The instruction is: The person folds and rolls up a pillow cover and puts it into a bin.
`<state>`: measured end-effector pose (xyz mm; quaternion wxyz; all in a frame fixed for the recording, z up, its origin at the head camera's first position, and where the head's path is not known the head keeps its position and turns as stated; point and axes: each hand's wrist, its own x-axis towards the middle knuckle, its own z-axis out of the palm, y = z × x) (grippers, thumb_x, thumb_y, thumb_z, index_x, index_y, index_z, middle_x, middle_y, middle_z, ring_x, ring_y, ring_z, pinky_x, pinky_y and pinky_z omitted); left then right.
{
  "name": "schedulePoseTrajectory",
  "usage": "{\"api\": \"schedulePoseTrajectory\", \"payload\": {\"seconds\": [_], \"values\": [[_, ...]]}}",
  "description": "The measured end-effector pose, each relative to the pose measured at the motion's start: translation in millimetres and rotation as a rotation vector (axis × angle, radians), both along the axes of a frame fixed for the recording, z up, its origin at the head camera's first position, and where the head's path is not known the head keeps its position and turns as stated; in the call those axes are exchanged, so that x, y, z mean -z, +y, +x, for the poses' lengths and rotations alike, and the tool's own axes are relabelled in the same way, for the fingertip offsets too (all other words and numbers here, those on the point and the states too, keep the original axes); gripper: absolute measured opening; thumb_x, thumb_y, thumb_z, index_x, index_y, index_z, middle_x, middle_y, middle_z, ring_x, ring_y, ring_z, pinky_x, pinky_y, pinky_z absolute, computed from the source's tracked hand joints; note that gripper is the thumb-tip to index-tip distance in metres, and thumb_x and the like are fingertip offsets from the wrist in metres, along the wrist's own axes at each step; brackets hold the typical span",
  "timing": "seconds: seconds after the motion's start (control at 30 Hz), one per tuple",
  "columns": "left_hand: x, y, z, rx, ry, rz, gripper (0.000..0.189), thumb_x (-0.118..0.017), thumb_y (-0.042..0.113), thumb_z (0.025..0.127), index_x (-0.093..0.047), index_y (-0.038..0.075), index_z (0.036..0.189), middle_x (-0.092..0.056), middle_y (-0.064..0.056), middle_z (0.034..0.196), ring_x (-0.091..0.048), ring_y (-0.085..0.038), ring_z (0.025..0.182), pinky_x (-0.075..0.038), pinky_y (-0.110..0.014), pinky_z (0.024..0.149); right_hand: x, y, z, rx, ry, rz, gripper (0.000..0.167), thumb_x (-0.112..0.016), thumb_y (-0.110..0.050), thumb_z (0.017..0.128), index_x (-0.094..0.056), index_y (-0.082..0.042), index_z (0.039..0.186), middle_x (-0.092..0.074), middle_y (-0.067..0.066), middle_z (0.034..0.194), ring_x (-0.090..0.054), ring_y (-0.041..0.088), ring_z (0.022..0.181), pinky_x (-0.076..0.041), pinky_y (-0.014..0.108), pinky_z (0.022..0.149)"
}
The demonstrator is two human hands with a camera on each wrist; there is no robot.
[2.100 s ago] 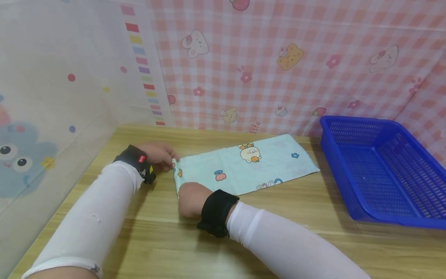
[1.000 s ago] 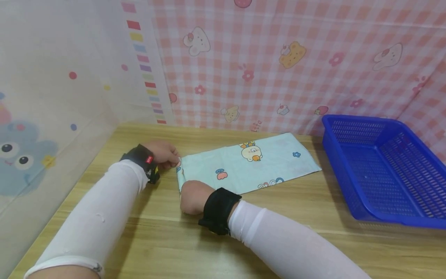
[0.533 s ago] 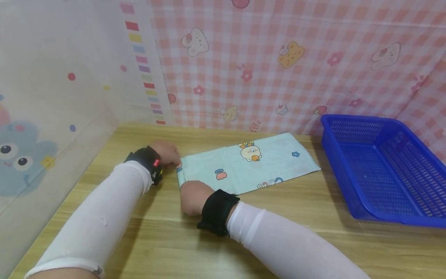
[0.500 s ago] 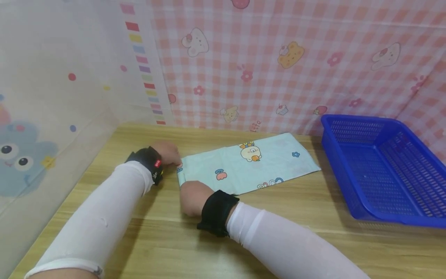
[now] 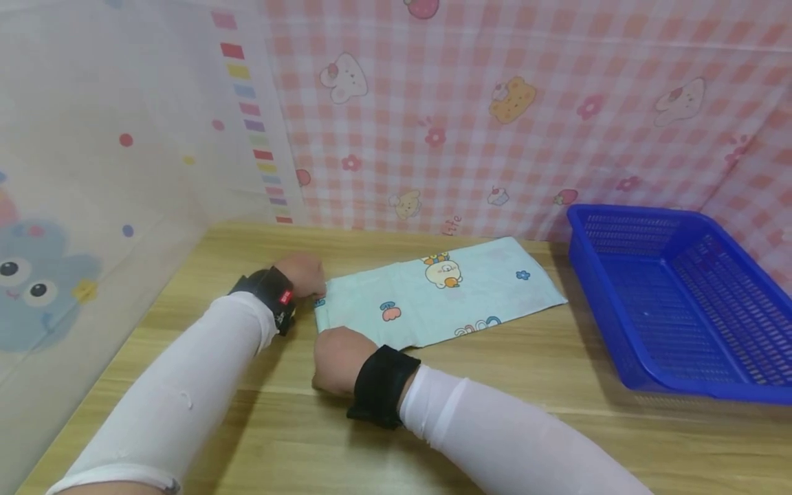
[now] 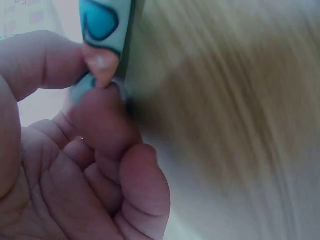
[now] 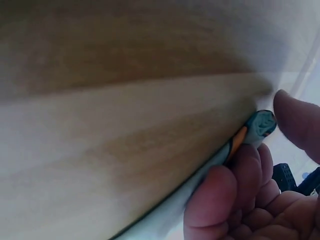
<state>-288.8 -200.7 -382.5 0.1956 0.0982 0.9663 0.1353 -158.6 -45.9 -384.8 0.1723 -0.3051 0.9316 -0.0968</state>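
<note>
The left hand (image 5: 301, 273) pinches the far corner of a pale blue cloth (image 5: 482, 292), thumb and fingertip together on its narrow rolled edge. The right hand (image 5: 342, 359), nearer the body, holds the other end of that edge; its fingers curl against the roll, and its thumb stands just beside the roll's tip, slightly apart from it in the right wrist view. The cloth lies on the wooden table (image 5: 526, 364) in a long strip, running from between the hands off to their right, printed with a bear, a flower and a rainbow. Well to the right of both hands, just beyond the cloth's far end, sits a blue basket (image 5: 597, 302). Behind each hand, a black band (image 5: 383, 385) wraps the wrist, with a white sleeve (image 5: 489, 426) above it.
</note>
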Motion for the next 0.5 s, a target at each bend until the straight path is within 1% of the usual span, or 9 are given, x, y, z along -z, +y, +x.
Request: {"api": "schedulePoseTrajectory", "payload": {"seconds": [0.07, 0.13, 0.2, 0.27, 0.33, 0.4, 0.5], "values": [[4.0, -2.3, -0.2, -0.025, -0.014, 0.065, 0.012, -0.065, 0.009, 0.079, -0.055, 0.012, 0.073, -0.051, 0.001, 0.069, -0.048, -0.015, 0.062, -0.039, -0.027, 0.057, 0.7, 0, 0.6, -0.013, 0.022, 0.008, 0.021, -0.071, -0.016, 0.091, -0.062, -0.011, 0.072, -0.059, -0.001, 0.072, -0.052, 0.014, 0.064, -0.045, 0.026, 0.058], [5.8, -5.1, 0.5, -0.023, -0.03, 0.12, 0.005, -0.064, 0.009, 0.082, -0.061, 0.01, 0.086, -0.058, -0.002, 0.08, -0.052, -0.017, 0.068, -0.042, -0.028, 0.061, 1.5, 0, 1.0, -0.022, 0.028, 0.016, 0.017, -0.068, -0.012, 0.092, -0.063, -0.01, 0.076, -0.059, 0.0, 0.074, -0.052, 0.014, 0.064, -0.046, 0.026, 0.058], [7.9, -9.5, 2.0, -0.006, -0.041, 0.165, 0.01, -0.065, 0.011, 0.087, -0.064, 0.009, 0.097, -0.06, -0.004, 0.089, -0.054, -0.018, 0.074, -0.044, -0.029, 0.065, 1.9, 0, 1.3, -0.025, 0.027, 0.027, 0.015, -0.066, -0.011, 0.094, -0.064, -0.009, 0.079, -0.06, 0.001, 0.075, -0.052, 0.014, 0.065, -0.046, 0.026, 0.059], [11.3, -16.0, 1.3, 0.019, -0.063, 0.217, 0.012, -0.064, 0.013, 0.092, -0.066, 0.009, 0.103, -0.061, -0.005, 0.092, -0.053, -0.018, 0.077, -0.044, -0.029, 0.067, 2.0, -1, 1.6, -0.024, 0.022, 0.036, 0.015, -0.065, -0.01, 0.095, -0.064, -0.009, 0.08, -0.06, 0.001, 0.076, -0.051, 0.014, 0.065, -0.046, 0.026, 0.059], [13.8, -21.9, 0.7, 0.031, -0.087, 0.269, 0.011, -0.063, 0.016, 0.098, -0.067, 0.009, 0.105, -0.06, -0.002, 0.089, -0.051, -0.017, 0.076, -0.043, -0.028, 0.067, 2.2, -1, 1.4, -0.02, 0.018, 0.045, 0.015, -0.065, -0.011, 0.095, -0.064, -0.01, 0.08, -0.059, 0.0, 0.076, -0.051, 0.014, 0.065, -0.046, 0.025, 0.059], [16.2, -26.9, -1.0, 0.035, -0.101, 0.303, 0.012, -0.062, 0.02, 0.102, -0.068, 0.009, 0.106, -0.058, 0.001, 0.085, -0.05, -0.015, 0.074, -0.042, -0.027, 0.066, 2.4, -1, 0.8, -0.012, 0.015, 0.05, 0.016, -0.066, -0.011, 0.095, -0.063, -0.01, 0.079, -0.058, 0.0, 0.075, -0.05, 0.014, 0.065, -0.045, 0.025, 0.059], [13.2, -29.3, -0.7, 0.017, -0.139, 0.333, 0.018, -0.06, 0.024, 0.105, -0.069, 0.009, 0.11, -0.059, 0.001, 0.082, -0.052, -0.015, 0.073, -0.043, -0.027, 0.065, 2.6, 1, -0.5, 0.011, -0.012, 0.046, 0.017, -0.066, -0.011, 0.095, -0.062, -0.01, 0.078, -0.057, 0.0, 0.075, -0.05, 0.015, 0.065, -0.044, 0.025, 0.059]]}}
